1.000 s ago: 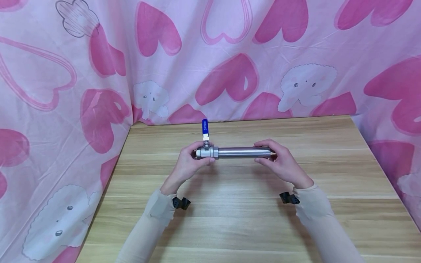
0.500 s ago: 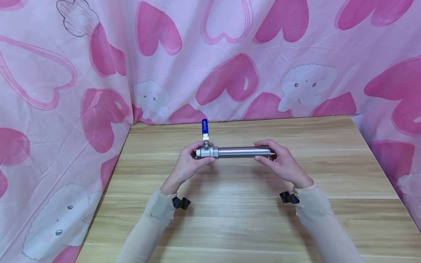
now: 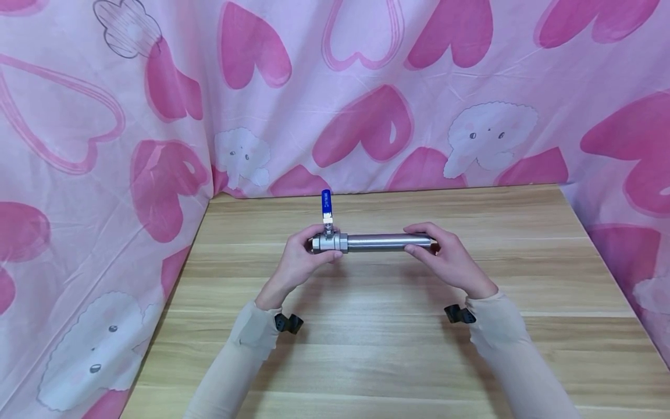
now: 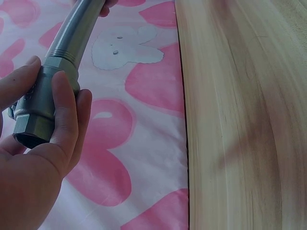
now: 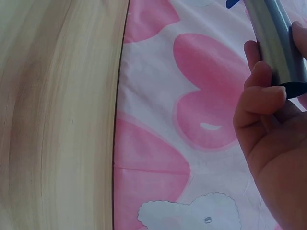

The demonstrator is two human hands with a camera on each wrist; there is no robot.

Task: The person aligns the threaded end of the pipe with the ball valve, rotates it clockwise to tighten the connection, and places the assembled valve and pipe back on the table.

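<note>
A steel ball valve (image 3: pixel 328 242) with a blue lever handle (image 3: pixel 327 202) is joined to the left end of a straight steel pipe (image 3: pixel 384 242). My left hand (image 3: pixel 295 262) grips the valve body, thumb on the near side and fingers around the far side. The lever points away, toward the back of the table. At the pipe's right end, my right hand (image 3: pixel 452 259) holds it between thumb and fingers. In the left wrist view, the valve's hexagonal end (image 4: pixel 33 129) sticks out between the fingers. The pipe's open end (image 5: pixel 295 90) shows in the right wrist view, fingers curled beneath.
A wood-grain table (image 3: pixel 366 361) lies under both hands. Pink cloth (image 3: pixel 361 116) with hearts and white animal figures hangs behind it and along both sides. Each wrist wears a small black camera mount, one of them on the left wrist (image 3: pixel 289 323).
My right thumb has shifted slightly upward on the pipe's near side. The valve, the pipe and my left hand stay in place.
</note>
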